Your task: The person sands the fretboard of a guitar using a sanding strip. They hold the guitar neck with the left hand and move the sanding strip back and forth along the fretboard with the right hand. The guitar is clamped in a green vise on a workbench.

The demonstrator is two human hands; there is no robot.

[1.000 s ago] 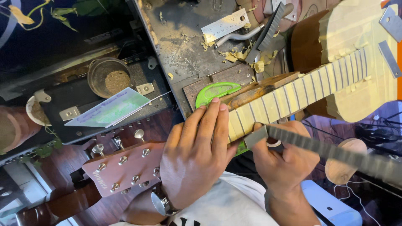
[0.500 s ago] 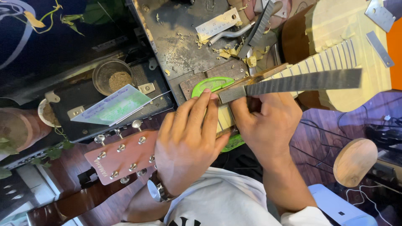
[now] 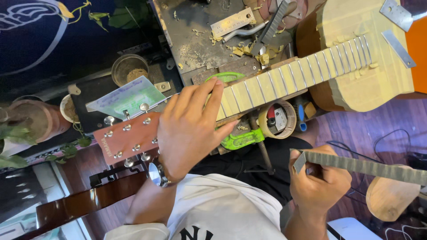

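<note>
Right hand (image 3: 321, 180), nearest, pinches a long file (image 3: 364, 166), lifted well clear of the neck (image 3: 284, 84). Left hand (image 3: 191, 129) lies spread, pressing the neck beside the headstock (image 3: 129, 135). Beyond, frets (image 3: 311, 66) sit between taped fingerboard strips, the body (image 3: 356, 49) masked; filing appears paused, unfinished.

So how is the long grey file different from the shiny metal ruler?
The file is dark grey, rough and long; the ruler is bright, smooth and shorter. The right hand holds the file in the air, while the ruler lies untouched on the workbench. Both are flat straight strips.
</note>
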